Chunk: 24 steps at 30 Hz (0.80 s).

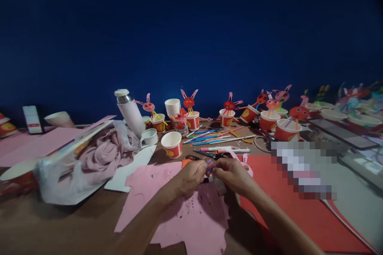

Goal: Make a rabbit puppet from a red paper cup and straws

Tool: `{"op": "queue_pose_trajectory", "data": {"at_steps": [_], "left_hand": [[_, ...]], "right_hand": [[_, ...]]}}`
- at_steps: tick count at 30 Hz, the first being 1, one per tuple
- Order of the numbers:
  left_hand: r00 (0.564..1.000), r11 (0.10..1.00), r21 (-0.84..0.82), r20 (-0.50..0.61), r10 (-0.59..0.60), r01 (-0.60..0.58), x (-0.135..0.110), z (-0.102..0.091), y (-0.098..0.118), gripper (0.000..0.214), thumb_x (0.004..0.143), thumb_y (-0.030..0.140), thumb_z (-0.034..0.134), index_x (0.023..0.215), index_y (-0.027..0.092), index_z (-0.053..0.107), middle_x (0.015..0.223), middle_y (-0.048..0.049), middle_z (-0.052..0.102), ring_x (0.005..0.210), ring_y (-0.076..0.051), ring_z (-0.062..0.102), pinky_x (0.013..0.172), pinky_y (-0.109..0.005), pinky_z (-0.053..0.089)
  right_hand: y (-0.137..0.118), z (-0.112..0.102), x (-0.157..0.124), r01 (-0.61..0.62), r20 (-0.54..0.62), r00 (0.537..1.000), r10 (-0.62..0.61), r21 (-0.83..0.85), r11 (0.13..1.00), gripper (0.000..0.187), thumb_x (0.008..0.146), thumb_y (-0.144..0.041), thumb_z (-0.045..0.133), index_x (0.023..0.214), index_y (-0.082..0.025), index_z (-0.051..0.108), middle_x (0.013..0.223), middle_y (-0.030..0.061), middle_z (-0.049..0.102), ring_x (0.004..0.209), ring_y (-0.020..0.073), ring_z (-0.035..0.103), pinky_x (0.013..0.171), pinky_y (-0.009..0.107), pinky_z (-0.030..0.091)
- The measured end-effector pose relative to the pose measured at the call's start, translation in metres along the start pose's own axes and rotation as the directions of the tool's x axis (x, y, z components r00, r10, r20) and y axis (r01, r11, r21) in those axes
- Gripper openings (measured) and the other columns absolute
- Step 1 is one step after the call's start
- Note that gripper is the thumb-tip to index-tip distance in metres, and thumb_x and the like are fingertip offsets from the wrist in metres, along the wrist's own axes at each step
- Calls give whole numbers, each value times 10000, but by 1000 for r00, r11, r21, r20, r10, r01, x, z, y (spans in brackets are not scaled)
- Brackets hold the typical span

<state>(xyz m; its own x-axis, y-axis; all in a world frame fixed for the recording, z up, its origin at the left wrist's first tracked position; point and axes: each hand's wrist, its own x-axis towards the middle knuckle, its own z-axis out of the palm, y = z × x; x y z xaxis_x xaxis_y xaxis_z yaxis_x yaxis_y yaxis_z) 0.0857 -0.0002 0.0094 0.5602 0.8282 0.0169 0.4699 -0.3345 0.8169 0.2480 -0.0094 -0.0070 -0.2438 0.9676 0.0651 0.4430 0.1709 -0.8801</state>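
My left hand (194,175) and my right hand (231,172) meet above a cut-up sheet of pink paper (191,219). Their fingertips are closed on a small purple piece (210,165), mostly covered by the fingers, so its kind does not show. Below my right hand hangs a pale strip (220,185). Just behind the hands lie scissors (209,153) and capped markers (233,150). A pink paper shape with ears (245,164) is partly hidden by my right hand. An open red and white paper cup (171,145) stands beyond my left hand.
Paper cups with rabbit-like paper figures (193,119) line the back, near a stack of cups (172,108). Coloured sticks (209,137) lie before them. At left are a white thermos (130,113) and a plastic bag with cloth (101,155); at right, red paper (269,215).
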Motion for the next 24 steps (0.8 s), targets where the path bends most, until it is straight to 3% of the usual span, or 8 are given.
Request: {"op": "queue_pose_trajectory", "data": {"at_steps": [5, 9, 14, 20, 24], "left_hand": [[998, 977, -208, 57, -30, 41, 0, -3, 4, 330, 838, 367, 273, 601, 169, 388, 492, 51, 350, 449, -70, 305, 468, -208, 277], [978, 908, -377, 161, -128, 181, -3, -5, 3, 350, 818, 446, 301, 682, 164, 457, 450, 72, 316, 361, -52, 237, 362, -193, 184], [922, 785, -507, 328, -207, 357, -5, -10, 3, 355, 782, 463, 364, 684, 149, 499, 426, 71, 336, 317, -33, 208, 330, -183, 132], [879, 688, -588, 447, -162, 426, -3, -12, -5, 307, 773, 358, 361, 671, 126, 535, 377, 63, 332, 288, -33, 185, 314, -189, 108], [872, 685, -594, 472, -127, 422, -3, -13, -8, 324, 766, 347, 365, 666, 107, 559, 359, 53, 343, 275, -39, 205, 307, -197, 110]], "right_hand": [[-10, -4, -2, -3, 3, 1000, 3, 9, 1000, 201, 695, -221, 457, 690, -168, 651, 704, 9, 660, 668, 147, 576, 581, 223, 399], [-14, -6, -4, 10, 27, 1000, -11, 45, 999, 162, 681, -199, 475, 673, -161, 632, 682, 2, 646, 656, 141, 574, 586, 225, 412], [-13, -6, -4, 97, 50, 993, -104, 119, 988, 187, 689, -179, 487, 814, -172, 625, 824, 14, 661, 817, 160, 593, 734, 264, 448], [-11, -5, -6, 156, 58, 984, -166, 156, 975, 382, 695, -143, 511, 1074, -186, 537, 1067, 57, 603, 998, 182, 551, 841, 318, 444], [-11, -7, -9, 300, 50, 952, -301, 37, 953, 428, 719, -113, 495, 1130, -227, 513, 1121, 55, 567, 1040, 186, 520, 881, 348, 418]]}}
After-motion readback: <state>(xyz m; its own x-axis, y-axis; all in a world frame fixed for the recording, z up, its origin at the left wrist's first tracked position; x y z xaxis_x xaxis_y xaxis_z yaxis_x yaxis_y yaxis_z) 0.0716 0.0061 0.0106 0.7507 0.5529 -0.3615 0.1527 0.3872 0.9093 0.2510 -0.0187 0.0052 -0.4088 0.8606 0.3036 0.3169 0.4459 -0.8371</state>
